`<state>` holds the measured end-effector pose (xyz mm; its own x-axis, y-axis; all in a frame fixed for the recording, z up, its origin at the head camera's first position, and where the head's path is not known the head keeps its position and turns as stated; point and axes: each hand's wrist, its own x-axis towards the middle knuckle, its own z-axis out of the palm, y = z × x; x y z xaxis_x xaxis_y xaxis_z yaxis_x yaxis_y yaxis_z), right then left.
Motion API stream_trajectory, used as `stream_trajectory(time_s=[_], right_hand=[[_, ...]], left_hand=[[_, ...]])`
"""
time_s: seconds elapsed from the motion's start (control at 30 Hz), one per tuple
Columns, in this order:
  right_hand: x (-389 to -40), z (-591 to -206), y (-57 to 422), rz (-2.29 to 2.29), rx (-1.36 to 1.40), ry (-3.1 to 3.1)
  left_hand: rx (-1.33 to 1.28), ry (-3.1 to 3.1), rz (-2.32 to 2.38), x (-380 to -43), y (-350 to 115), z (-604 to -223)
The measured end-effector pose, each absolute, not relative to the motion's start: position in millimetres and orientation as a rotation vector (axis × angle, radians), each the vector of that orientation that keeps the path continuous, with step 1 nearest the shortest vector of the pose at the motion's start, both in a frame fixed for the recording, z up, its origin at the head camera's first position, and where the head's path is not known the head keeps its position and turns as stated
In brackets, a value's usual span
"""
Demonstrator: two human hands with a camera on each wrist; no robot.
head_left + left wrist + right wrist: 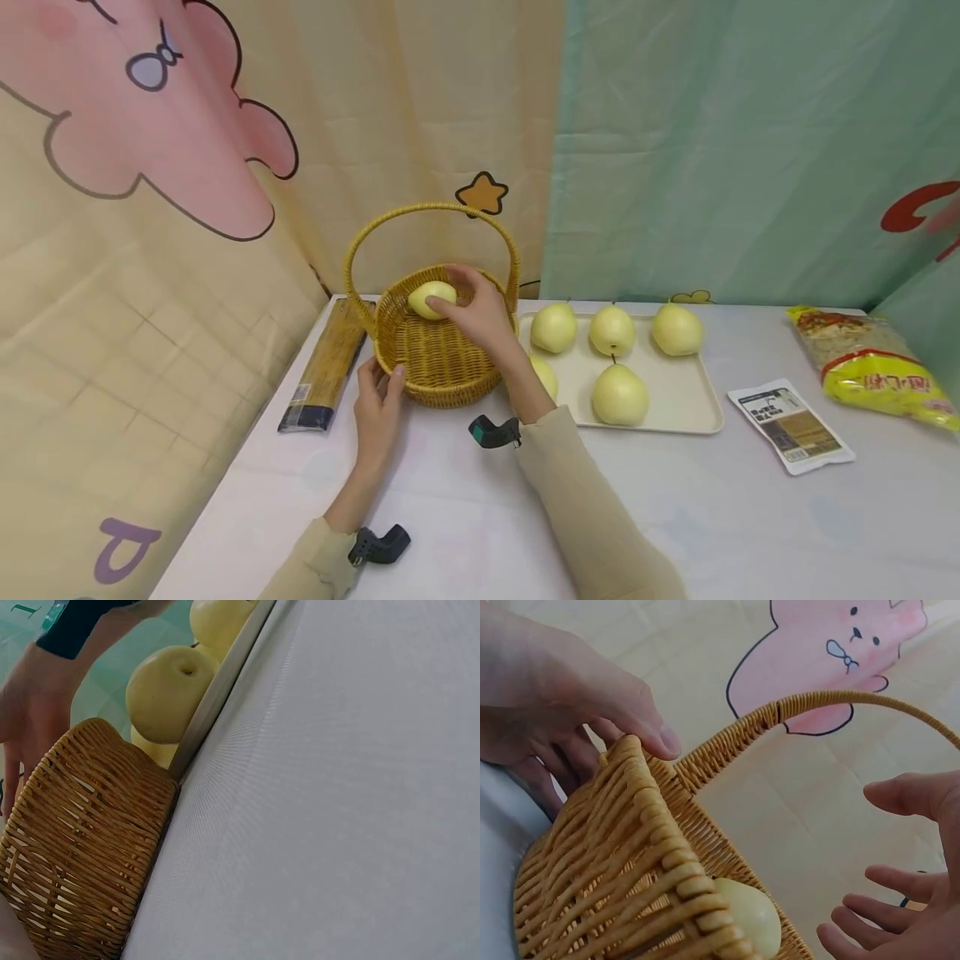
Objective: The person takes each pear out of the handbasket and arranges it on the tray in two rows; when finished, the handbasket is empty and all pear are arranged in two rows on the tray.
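Observation:
A pale yellow-green pear (424, 298) lies on its side at the back of a woven basket (442, 397) with a tall arched handle. Over the basket is my right hand (483, 315), beside that pear. The right wrist view shows this hand (911, 900) with spread fingers, apart from the pear (751, 919) and holding nothing. My left hand (378, 412) grips the basket's left rim, thumb over the edge and fingers outside, as the right wrist view also shows. Only a sliver of the left hand shows in the left wrist view.
Right of the basket, a cream tray (663, 418) bears several pears; my right forearm partly covers one. A long noodle packet (326, 367) lies on the left. Farther right are a white-and-brown pouch (791, 425) and a yellow bag (873, 367). Curtains hang behind the table.

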<state>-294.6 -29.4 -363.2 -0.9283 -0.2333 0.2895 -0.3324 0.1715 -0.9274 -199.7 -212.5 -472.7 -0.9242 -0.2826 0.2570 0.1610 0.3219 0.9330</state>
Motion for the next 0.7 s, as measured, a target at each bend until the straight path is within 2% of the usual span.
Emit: stream_trajectory(time_s=[0.43,0.7], right_hand=[[-309.8,-386.6,-61.6,1.786,0.347,-2.543],[-310.7,-390.0,-59.4,1.729,0.367,-2.631]], left_hand=[[0.141,-2.229,-1.618,-197.1,-213.5,-470.6],[0.124,-2.216,-1.622,-198.1,-212.4,-471.1]])
